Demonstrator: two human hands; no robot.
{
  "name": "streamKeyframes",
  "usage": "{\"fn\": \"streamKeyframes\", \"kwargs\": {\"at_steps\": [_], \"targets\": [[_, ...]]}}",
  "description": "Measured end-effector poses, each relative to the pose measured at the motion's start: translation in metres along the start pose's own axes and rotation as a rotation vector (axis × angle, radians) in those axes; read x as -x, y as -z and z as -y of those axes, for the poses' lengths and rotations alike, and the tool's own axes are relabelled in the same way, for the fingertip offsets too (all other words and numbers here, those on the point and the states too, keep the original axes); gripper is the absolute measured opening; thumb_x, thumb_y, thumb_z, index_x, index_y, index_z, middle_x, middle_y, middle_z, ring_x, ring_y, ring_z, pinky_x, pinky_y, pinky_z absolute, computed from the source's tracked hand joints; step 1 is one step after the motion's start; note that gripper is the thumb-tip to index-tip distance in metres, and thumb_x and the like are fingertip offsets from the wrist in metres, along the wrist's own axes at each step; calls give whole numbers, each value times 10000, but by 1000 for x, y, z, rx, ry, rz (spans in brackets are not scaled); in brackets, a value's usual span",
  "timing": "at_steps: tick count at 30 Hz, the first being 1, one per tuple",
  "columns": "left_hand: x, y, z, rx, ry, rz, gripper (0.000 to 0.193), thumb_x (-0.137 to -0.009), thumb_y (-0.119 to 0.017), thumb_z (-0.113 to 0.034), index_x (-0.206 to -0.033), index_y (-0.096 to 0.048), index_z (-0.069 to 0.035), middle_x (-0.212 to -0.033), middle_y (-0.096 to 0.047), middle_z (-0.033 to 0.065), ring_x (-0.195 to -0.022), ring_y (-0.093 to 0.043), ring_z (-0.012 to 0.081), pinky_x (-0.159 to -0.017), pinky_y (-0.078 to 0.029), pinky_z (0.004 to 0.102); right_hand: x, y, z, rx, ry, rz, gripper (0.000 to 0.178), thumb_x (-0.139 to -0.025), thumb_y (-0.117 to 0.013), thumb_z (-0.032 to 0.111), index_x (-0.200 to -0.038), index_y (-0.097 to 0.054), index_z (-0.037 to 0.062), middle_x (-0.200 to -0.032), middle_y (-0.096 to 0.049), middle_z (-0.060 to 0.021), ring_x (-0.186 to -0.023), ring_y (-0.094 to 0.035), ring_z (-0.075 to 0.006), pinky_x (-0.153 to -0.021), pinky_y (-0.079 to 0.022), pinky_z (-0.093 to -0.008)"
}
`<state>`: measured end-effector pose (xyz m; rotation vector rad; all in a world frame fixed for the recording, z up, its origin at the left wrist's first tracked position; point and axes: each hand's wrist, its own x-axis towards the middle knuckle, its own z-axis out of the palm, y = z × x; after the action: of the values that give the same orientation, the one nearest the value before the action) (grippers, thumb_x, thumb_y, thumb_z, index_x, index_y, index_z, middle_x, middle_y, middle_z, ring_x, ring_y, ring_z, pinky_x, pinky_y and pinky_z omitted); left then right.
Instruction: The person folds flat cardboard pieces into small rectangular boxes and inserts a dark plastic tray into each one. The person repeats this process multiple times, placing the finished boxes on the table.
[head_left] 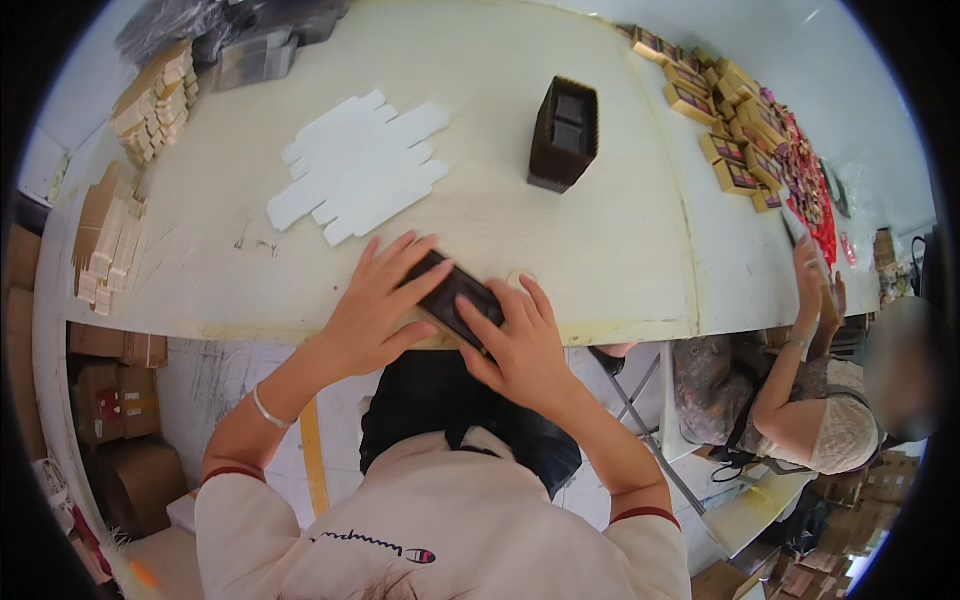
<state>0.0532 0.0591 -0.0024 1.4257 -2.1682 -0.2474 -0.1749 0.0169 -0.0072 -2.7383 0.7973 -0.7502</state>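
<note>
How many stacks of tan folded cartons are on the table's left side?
2: one stack near the far left corner, another along the left edge, nearer the person. More may be hidden beyond the rim.

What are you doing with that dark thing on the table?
A person presses both hands on a dark flat tray at the near edge of a pale table. The left hand lies on its left end and the right hand on its right end. Farther back lie white flat cutouts and a dark open box. Tan cartons are stacked at the left. To the right, another person works beside rows of small boxes.
</note>
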Motion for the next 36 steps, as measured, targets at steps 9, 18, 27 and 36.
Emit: {"fn": "streamKeyframes", "kwargs": {"at_steps": [9,18,27,36], "targets": [[-22,25,44,-343,354,-87,521,-760,-757,-276,-1190,-575,-45,-1245,-555,136,-1167,-494,336,-956,-425,418,32,123,-140,439,-361,-291,394,-784,-672,164,-1155,-640,37,-1194,-564,-231,-1063,-544,-394,-925,-426,-466],[-39,36,78,-263,326,102,180,-820,-669,-173,-930,-647,-33,-833,-644,168,-802,-624,331,-728,-496,404,1,109,-190,258,-349,-326,442,-903,-642,199,-1290,-520,24,-1342,-468,-240,-1244,-457,-397,-1026,-386,-427],[-17,69,50,-464,-11,-491,110,-783,-678,-15,-892,-684,-31,-863,-705,98,-771,-689,253,-659,-564,324,1,56,-43,152,91,-328,472,-745,-720,44,-1197,-584,23,-1286,-531,-217,-1142,-550,-377,-968,-445,-432],[37,-4,-36,83,29,-156,161,-766,-700,-77,-925,-671,-65,-807,-673,84,-719,-645,253,-623,-520,349,19,4,5,-61,189,-98,250,-750,-744,133,-961,-629,68,-849,-636,-56,-765,-597,-232,-755,-451,-373]]}}
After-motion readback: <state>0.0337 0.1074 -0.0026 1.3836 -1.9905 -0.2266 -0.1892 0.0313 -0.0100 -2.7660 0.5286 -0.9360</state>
